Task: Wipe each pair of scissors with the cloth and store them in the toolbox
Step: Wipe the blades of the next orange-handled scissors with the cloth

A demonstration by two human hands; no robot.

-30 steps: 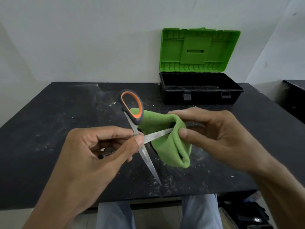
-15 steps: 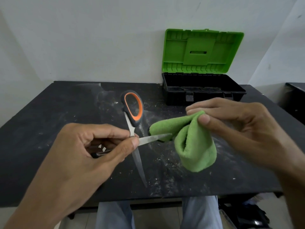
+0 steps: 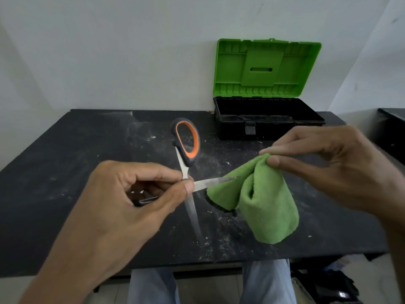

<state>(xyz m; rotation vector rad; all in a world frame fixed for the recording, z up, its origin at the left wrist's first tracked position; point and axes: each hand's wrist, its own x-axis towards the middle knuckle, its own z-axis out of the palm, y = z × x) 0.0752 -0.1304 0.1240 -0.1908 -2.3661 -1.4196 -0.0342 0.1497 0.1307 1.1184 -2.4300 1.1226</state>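
My left hand grips a pair of scissors at the pivot, above the black table. The blades are spread wide; one points right, the other points down toward me. One grey and orange handle stands up behind my fingers, the other is mostly hidden in my palm. My right hand pinches the top fold of a green cloth, which hangs down. The tip of the right-pointing blade lies against the cloth's left fold. The toolbox, black with a green lid, stands open at the table's back against the wall.
The black table is dusted with white specks around the middle. Its front edge runs just above my knees. Another dark surface stands at the far right. Dark objects lie on the floor at the lower right.
My right hand has drawn the cloth rightward along the blade, off its length to near the tip. My left hand and the scissors have barely moved.
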